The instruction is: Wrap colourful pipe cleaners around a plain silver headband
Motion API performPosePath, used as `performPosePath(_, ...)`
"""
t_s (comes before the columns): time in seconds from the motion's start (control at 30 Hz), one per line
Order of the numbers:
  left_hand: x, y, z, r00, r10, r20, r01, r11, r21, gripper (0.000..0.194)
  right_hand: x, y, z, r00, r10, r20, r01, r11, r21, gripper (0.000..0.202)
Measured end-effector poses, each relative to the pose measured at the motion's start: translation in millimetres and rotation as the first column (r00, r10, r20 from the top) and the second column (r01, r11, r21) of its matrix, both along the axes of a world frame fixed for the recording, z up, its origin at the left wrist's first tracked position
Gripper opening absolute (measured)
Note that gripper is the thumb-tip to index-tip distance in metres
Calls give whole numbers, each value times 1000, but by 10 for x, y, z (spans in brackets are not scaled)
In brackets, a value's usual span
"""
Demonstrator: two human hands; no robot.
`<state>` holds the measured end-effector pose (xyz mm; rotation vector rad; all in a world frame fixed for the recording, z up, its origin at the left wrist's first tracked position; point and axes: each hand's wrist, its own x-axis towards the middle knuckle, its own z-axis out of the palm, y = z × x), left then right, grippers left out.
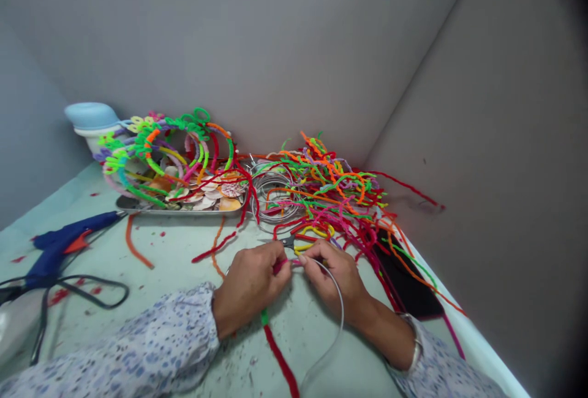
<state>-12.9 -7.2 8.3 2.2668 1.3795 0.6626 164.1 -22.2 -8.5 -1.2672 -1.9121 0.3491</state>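
My left hand point(252, 278) is closed in a pinch around a wire wrapped in fuzzy pipe cleaner. A wrapped red stretch with a green band point(281, 358) comes out below that hand. Between the two hands shows a short bit of pink pipe cleaner point(296, 262). My right hand point(337, 278) pinches at the pink bit, its fingertips close to the left ones. From there a bare silvery wire point(341, 306) curves down toward the table's front. Just beyond the fingertips lie small scissors point(303, 242) with yellow and red handles.
Loose pipe cleaners point(331, 177) heap at the back right, beside a wire coil point(275, 199). A metal tray point(184, 212) holds shells, with pipe-cleaner hoops point(151, 147) above. A blue glue gun point(64, 245) with its cord lies left, a phone point(408, 281) right, a blue-lidded container point(94, 119) back left.
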Motion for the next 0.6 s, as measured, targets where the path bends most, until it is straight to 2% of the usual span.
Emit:
performPosePath(0.17, 9, 13, -16, 991, 36, 127, -27, 997, -73, 16, 11, 11, -4, 1000, 4, -18, -4, 1000, 6, 12)
performPosePath(0.27, 13, 49, -26, 962, 63, 265, -8, 979, -204, 20, 23, 24, -14, 999, -14, -31, 15, 1000, 24, 11)
performPosePath(0.33, 15, 77, -28, 930, 90, 357, 36, 943, -332, 28, 31, 27, -23, 998, -35, -50, 37, 999, 38, 10)
performPosePath(0.4, 20, 103, -20, 885, 127, 447, 110, 877, -467, 36, 36, 27, -33, 996, -58, -65, 60, 997, 42, 9)
performPosePath(0.47, 30, 123, 1, 826, 185, 532, 202, 784, -586, 40, 37, 25, -44, 995, -67, -68, 70, 997, 45, 9)
performPosePath(0.53, 40, 133, 33, 764, 264, 588, 282, 683, -673, 40, 36, 23, -52, 996, -58, -68, 61, 997, 52, 9)
performPosePath(0.6, 45, 136, 65, 717, 334, 612, 333, 607, -722, 37, 36, 22, -57, 997, -38, -68, 42, 997, 59, 9)
